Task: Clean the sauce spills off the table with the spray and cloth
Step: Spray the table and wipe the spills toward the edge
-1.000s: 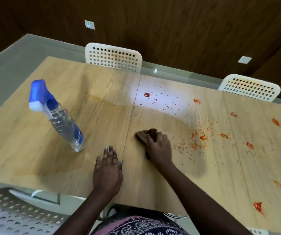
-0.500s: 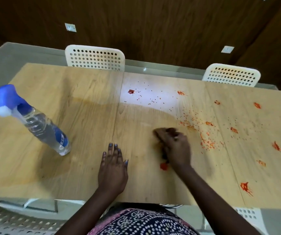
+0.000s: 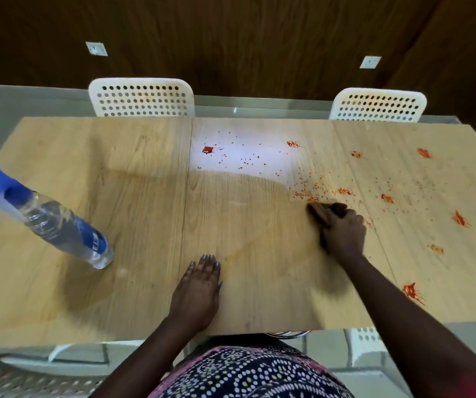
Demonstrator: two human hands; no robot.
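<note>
My right hand (image 3: 343, 231) presses a dark brown cloth (image 3: 318, 209) flat on the wooden table (image 3: 133, 196), at the edge of a patch of small red sauce specks (image 3: 311, 189). Most of the cloth is hidden under the hand. Larger red blots lie further off: one at the back centre (image 3: 208, 149), several on the right panel (image 3: 460, 219) and one near the front right edge (image 3: 411, 291). My left hand (image 3: 199, 288) rests palm down near the front edge, fingers together. The clear spray bottle (image 3: 58, 225) with a blue head stands at the left.
Two white perforated chairs (image 3: 142, 97) (image 3: 377, 106) stand tucked in at the table's far side. A grey perforated chair seat (image 3: 15, 377) shows at the bottom left. A dark wood wall with two white sockets rises behind.
My right hand has slid the cloth to the right and further from me, into the specks. The red smear by my wrist is gone. My left hand stays put.
</note>
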